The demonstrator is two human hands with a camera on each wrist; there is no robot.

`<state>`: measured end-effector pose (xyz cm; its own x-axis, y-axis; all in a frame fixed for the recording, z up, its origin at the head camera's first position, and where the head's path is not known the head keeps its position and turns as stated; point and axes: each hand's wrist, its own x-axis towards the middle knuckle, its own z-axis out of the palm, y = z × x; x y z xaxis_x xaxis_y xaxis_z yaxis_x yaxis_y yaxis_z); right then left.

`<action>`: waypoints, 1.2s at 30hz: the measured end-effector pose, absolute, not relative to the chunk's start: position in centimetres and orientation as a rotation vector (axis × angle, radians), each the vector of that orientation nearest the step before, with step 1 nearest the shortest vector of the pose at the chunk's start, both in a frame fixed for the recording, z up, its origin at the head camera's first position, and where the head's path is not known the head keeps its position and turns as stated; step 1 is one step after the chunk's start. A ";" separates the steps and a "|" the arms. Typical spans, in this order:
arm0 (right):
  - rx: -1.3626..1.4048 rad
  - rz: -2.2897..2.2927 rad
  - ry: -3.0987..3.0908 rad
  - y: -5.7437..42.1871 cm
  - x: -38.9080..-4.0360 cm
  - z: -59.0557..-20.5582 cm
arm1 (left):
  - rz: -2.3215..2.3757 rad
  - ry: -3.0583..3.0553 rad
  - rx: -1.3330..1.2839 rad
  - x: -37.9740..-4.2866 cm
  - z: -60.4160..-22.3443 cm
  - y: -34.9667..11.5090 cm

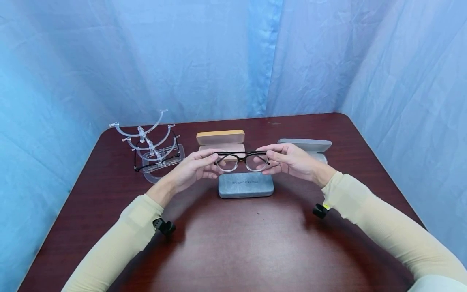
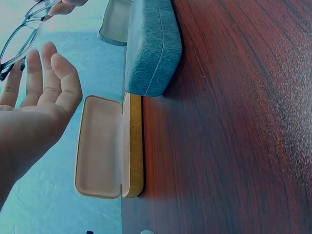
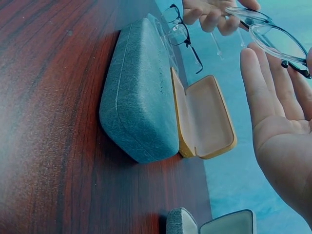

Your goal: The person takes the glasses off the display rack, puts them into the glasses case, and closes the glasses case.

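Between my two hands, a pair of eyeglasses (image 1: 241,159) with a dark upper rim and clear lower rims is held up level, its temples apparently folded behind the lenses. My left hand (image 1: 193,166) pinches the left end of the frame with thumb and fingers. At the opposite end, my right hand (image 1: 293,161) pinches the frame likewise. Below and just in front of the glasses, a closed blue-grey glasses case (image 1: 246,185) with lettering on its lid lies on the table. The right wrist view shows the glasses' lens (image 3: 278,41) beside my right fingers (image 3: 251,73).
Behind the glasses stands an open yellow case (image 1: 220,137) with a pale lining. An open grey case (image 1: 306,144) is behind my right hand. On the left, a clear display stand (image 1: 147,142) bears another pair of glasses (image 1: 140,167). Blue curtains (image 1: 204,61) surround the dark red table (image 1: 255,243).
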<state>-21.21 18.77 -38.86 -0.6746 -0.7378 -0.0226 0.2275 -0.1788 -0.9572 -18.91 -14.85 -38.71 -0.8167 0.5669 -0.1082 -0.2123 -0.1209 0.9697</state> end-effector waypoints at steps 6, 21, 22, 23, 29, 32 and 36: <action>-0.607 -1.912 1.462 19.0 -21.1 -38.8 | 1.968 1.626 0.367 -18.8 -38.6 -14.7; -0.594 -1.898 1.529 22.5 -21.8 -38.9 | 1.860 1.622 0.336 -19.8 -38.4 -11.5; -0.603 -1.891 1.527 22.9 -21.9 -39.0 | 1.853 1.615 0.331 -19.9 -38.4 -11.1; -0.598 -1.882 1.525 23.5 -22.1 -39.0 | 1.847 1.610 0.323 -20.1 -38.3 -10.7; -0.480 -1.812 1.614 27.0 -23.3 -39.6 | 1.796 1.580 0.282 -21.2 -38.6 -7.6; -0.391 -1.793 1.701 28.8 -23.7 -40.2 | 1.770 1.563 0.266 -21.7 -38.7 -5.9; -0.287 -1.787 1.747 31.0 -23.9 -41.1 | 1.750 1.566 0.251 -22.2 -39.0 -3.8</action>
<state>-23.94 30.95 -41.14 -0.7866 -0.5600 -0.2603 0.2730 0.0627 -0.9600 -22.21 -3.82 -39.03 -0.6917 0.6415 -0.3316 -0.4003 0.0416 0.9154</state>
